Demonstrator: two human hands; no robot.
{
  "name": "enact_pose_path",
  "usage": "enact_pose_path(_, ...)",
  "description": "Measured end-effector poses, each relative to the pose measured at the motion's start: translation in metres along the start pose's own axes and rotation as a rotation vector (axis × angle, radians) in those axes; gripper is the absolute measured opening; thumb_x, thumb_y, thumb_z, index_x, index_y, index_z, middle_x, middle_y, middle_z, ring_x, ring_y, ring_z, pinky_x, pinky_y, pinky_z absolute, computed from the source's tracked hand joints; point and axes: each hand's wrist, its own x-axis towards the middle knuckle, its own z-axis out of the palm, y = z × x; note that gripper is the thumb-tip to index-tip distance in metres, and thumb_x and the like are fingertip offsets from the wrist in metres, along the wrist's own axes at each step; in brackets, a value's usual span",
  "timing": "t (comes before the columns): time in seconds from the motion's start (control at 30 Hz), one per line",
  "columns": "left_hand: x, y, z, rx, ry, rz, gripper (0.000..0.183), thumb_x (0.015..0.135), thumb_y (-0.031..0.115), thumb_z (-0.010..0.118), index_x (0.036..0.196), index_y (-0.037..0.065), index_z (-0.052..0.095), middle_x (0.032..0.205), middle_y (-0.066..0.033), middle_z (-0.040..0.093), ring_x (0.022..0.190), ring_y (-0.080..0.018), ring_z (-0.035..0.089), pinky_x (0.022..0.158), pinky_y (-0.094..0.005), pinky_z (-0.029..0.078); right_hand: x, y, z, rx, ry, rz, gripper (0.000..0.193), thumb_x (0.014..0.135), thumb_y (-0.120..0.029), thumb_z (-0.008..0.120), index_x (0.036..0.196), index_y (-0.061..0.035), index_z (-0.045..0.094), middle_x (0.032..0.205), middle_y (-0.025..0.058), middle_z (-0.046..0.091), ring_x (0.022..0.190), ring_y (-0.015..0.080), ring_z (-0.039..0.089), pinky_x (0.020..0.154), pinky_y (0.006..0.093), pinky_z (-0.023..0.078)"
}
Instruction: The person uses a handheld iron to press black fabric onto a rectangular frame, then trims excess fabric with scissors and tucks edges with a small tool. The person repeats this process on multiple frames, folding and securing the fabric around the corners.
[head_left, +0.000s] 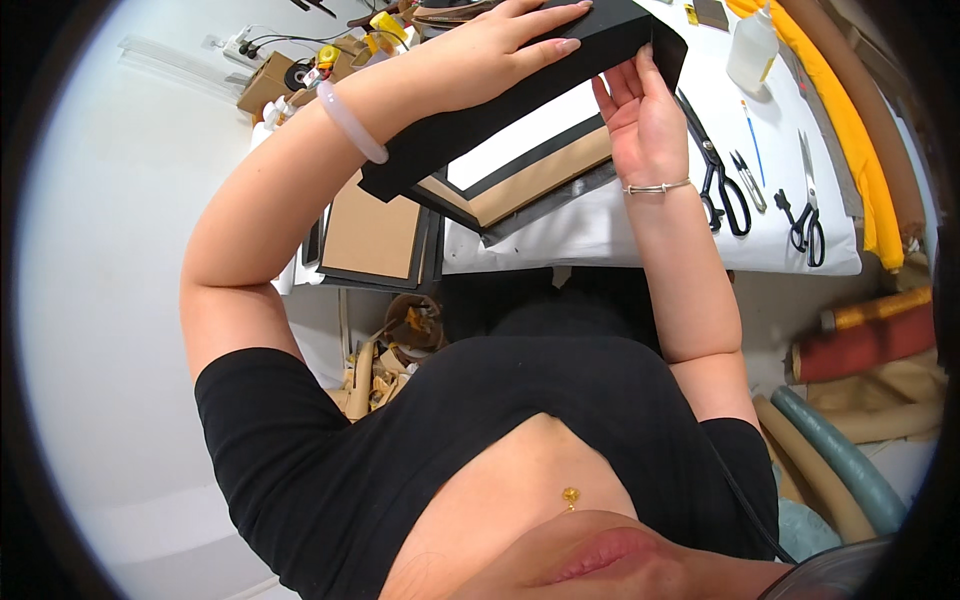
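Note:
A black box-like piece [560, 85] is tilted up over the white-covered table, its long side facing me. My left hand [505, 50] lies across its upper face with the fingers stretched out and spread. At its right end, my right hand [645, 110] has its palm turned up and the fingertips against the box's edge and corner. Under the box shows a tan panel with black borders [545, 180]. Part of the far side of the box is cut off by the upper edge of the view.
Right of the box lie large black-handled shears [712, 165], thread snips [748, 182], a thin blue stick [753, 145] and smaller scissors [805, 220]. A translucent bottle [750, 50] stands behind. Tan boards [370, 235] are stacked left. Yellow material [845, 140] hangs along the right edge; rolls [840, 450] lean below.

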Motion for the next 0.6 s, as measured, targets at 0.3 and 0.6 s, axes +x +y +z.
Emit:
enact_pose_path(0.3,0.004,-0.003,-0.026,-0.051,-0.208,0.044,0.071,0.107,0.042,0.051,0.163,0.007,0.023,0.162,-0.032,0.022,0.151,-0.0437,0.029,0.123,-0.043,0.027,0.002,0.0,-0.003,0.002,-0.001,0.009,0.027,0.107,-0.03,0.06,0.12,-0.0076,0.062,0.114,0.0056,0.068,0.111,0.018,0.065,0.103,0.0392,0.053)
enact_pose_path(0.6,0.038,0.015,0.001,0.002,0.073,0.003,0.061,0.106,0.041,0.05,0.152,0.002,0.044,0.145,-0.0346,0.045,0.132,-0.0501,0.05,0.114,-0.0451,0.041,-0.016,0.004,0.002,-0.059,0.01,0.023,0.039,0.109,-0.04,0.052,0.126,-0.0063,0.058,0.119,0.0076,0.065,0.115,0.0194,0.064,0.106,0.0409,0.052)
